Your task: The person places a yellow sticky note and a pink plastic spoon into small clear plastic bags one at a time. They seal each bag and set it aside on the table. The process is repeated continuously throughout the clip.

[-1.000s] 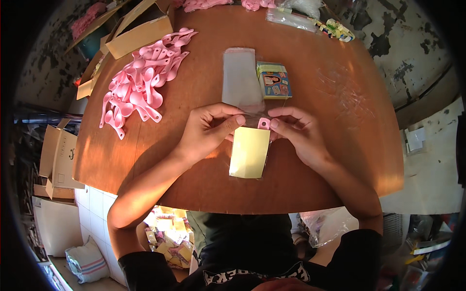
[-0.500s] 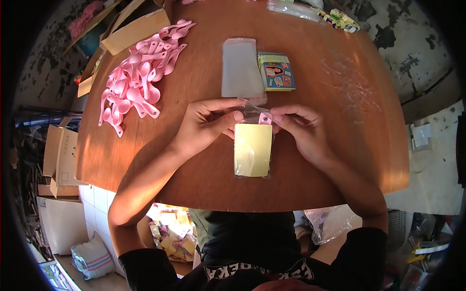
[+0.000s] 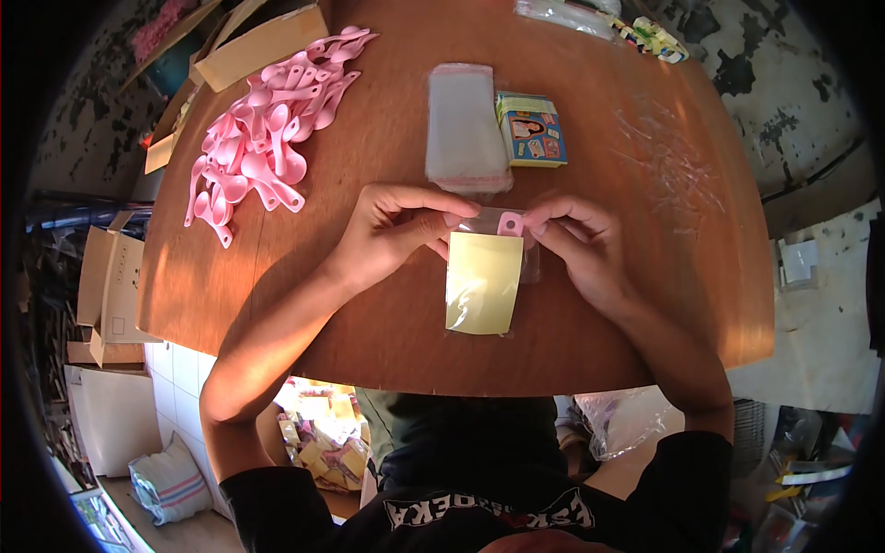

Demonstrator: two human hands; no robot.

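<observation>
A yellow card point(image 3: 484, 286) sits in a clear bag point(image 3: 478, 223) over the near side of the desk point(image 3: 387, 355), a pink holed handle point(image 3: 510, 222) showing above it. Fingers of the left hand point(image 3: 398, 226) and right hand point(image 3: 581, 241) pinch closed on the bag's upper corners. Beyond lie stacked clear sleeves point(image 3: 461, 124), picture cards point(image 3: 535, 134) and, leftward, heaped pink spoons point(image 3: 277, 124).

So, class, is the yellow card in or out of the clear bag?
In: the yellow card has glare streaks across its face, and the clear bag shows beyond its top and lower edges.
</observation>
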